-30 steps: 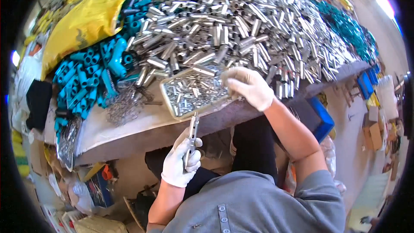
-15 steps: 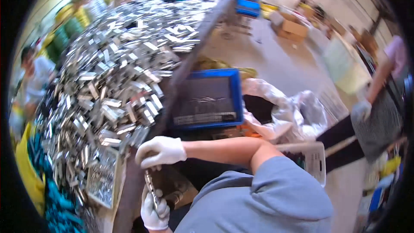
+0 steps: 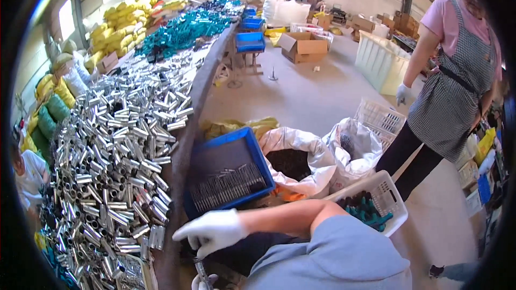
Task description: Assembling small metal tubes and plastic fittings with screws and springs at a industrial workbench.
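My right hand [image 3: 212, 231], in a white glove, hovers at the table's rim beside a big heap of short silver metal tubes [image 3: 118, 150]; its fingers are spread and I see nothing in it. My left hand [image 3: 203, 282], also gloved, barely shows at the lower edge, closed around a slim metal piece [image 3: 201, 268] that points up. A blue tray [image 3: 215, 153] with rows of thin dark parts sits just beyond my right hand, below the table edge.
White sacks [image 3: 306, 147] and a white basket [image 3: 384, 185] of teal parts stand on the floor to the right. A person in a checked apron [image 3: 451, 91] stands at far right. Teal tubes [image 3: 183, 29], yellow sacks [image 3: 123, 13] and a cardboard box [image 3: 303, 45] lie farther off. Another person [image 3: 27, 177] sits at left.
My view has swung from the tube heap to the floor along the table. My right hand left the tubes and drew back to the table edge. My left hand still grips the metal piece.
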`<state>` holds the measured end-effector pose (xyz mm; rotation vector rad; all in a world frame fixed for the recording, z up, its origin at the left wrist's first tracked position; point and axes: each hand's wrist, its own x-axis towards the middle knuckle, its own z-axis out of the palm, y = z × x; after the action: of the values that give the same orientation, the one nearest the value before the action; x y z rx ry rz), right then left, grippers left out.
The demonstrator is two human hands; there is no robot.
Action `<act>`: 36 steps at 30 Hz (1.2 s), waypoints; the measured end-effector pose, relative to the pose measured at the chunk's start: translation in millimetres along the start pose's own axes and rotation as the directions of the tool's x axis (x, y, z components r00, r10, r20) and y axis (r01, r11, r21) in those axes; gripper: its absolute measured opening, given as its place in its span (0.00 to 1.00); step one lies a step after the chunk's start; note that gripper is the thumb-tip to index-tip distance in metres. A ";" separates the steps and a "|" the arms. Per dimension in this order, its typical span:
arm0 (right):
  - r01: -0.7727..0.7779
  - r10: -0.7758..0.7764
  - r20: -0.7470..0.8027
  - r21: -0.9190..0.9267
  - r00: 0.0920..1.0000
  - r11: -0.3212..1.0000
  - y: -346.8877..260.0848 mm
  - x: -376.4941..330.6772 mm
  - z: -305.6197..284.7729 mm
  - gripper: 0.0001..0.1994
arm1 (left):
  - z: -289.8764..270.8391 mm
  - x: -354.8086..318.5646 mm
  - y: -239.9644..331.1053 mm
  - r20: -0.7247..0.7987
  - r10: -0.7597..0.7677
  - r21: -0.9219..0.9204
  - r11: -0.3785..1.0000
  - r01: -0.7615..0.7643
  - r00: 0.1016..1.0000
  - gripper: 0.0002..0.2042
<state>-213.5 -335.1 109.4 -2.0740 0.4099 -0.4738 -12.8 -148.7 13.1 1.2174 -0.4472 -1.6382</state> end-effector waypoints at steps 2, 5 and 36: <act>0.282 -0.254 -0.127 0.343 0.959 0.896 -45.1 -59.3 -72.1 0.24 | 3.1 -4.4 3.9 0.045 0.011 -0.156 0.988 -0.004 0.999 0.18; 0.818 -0.975 -0.220 0.564 0.018 -0.112 -99.3 -107.7 -111.4 0.15 | -12.9 2.4 -3.1 0.050 0.013 -0.165 0.986 -0.005 0.999 0.17; 0.665 -0.944 0.317 0.686 0.095 0.297 -123.5 -86.4 -113.2 0.13 | -17.3 -30.8 6.1 -0.050 0.072 -0.311 0.947 -0.084 0.996 0.14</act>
<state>-330.8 -315.1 255.6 -1.6881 -1.3990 -0.2978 4.8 -120.1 25.7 0.9784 -0.1971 -1.5465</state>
